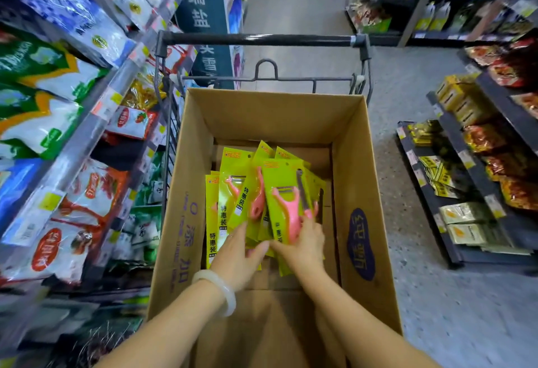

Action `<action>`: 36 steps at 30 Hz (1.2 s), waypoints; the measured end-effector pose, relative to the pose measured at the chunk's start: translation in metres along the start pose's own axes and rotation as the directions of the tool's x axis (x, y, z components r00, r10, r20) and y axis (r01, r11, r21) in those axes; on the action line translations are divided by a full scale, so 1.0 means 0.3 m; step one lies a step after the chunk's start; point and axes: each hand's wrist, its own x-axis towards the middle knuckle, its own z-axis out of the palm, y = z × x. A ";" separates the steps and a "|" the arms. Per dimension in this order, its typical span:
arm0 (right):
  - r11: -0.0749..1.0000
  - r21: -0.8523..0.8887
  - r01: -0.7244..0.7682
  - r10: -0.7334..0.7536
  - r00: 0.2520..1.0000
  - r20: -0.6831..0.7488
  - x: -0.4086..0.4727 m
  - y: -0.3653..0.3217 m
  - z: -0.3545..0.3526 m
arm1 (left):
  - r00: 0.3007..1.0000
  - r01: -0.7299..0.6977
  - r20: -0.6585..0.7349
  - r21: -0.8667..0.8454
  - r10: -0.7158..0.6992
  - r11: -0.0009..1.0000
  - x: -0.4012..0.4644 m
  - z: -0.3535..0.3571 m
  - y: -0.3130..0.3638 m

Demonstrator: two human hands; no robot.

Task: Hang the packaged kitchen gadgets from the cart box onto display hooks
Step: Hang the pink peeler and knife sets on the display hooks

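Observation:
An open cardboard box [352,140] sits in a shopping cart [262,39]. Inside lie several yellow-green packs of pink peelers [233,193]. Both of my hands reach down into the box. My right hand [302,246] grips the lower end of one peeler pack [283,193], tilted up above the pile. My left hand [240,254], with a pale bangle at the wrist, rests on the packs beside it, fingers extended against the pile. No display hooks are visible.
Shelves of bagged goods [58,82] press close on the left of the cart. A dark low shelf unit with packets [471,181] stands to the right. Grey aisle floor [297,0] runs ahead past the cart handle.

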 end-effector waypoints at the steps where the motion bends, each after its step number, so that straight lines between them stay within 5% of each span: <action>1: 0.997 -0.015 0.076 -0.076 0.997 -0.005 -0.028 -0.032 0.002 | 0.999 0.025 -0.028 -0.106 -0.028 0.994 0.004 -0.013 0.019; 6: 0.928 -0.056 0.369 -0.372 0.926 -0.058 -0.143 -0.173 -0.004 | 0.961 0.072 -0.178 -0.576 -0.212 0.814 0.006 -0.098 0.125; 9: 0.827 -0.120 0.549 -0.557 0.775 -0.299 -0.176 -0.219 0.008 | 0.920 0.010 -0.275 -0.698 -0.280 0.716 -0.018 -0.147 0.188; 12: 0.693 -0.148 0.706 -0.713 0.638 -0.292 -0.183 -0.231 0.011 | 0.873 -0.047 -0.354 -0.747 -0.336 0.664 -0.017 -0.195 0.188; 17: 0.481 -0.129 0.867 -0.862 0.440 -0.250 -0.161 -0.149 -0.014 | 0.849 -0.057 -0.432 -0.645 -0.303 0.762 0.008 -0.243 0.124; 19: 0.604 -0.129 0.787 -0.778 0.547 -0.310 -0.118 -0.107 -0.036 | 0.842 -0.044 -0.449 -0.612 -0.300 0.790 0.001 -0.242 0.102; 20: 0.731 -0.120 0.672 -0.674 0.680 -0.289 -0.081 -0.075 -0.043 | 0.844 -0.021 -0.439 -0.599 -0.307 0.801 -0.004 -0.234 0.090; 22: 0.935 -0.125 0.331 -0.346 0.931 -0.120 0.005 -0.005 -0.049 | 0.847 -0.011 -0.438 -0.579 -0.300 0.815 0.011 -0.203 0.048; 23: 0.972 -0.122 0.200 -0.206 0.978 -0.039 0.048 0.030 -0.043 | 0.849 -0.013 -0.440 -0.569 -0.291 0.822 0.019 -0.187 0.029; 29: 0.931 0.178 -0.318 0.283 0.939 0.195 0.211 0.159 0.035 | 0.873 0.035 -0.383 -0.568 -0.302 0.822 0.054 -0.126 -0.044; 36: 0.901 0.278 -0.334 0.326 0.942 0.077 0.204 0.153 0.075 | 0.893 0.032 -0.344 -0.594 -0.290 0.804 0.048 -0.110 -0.069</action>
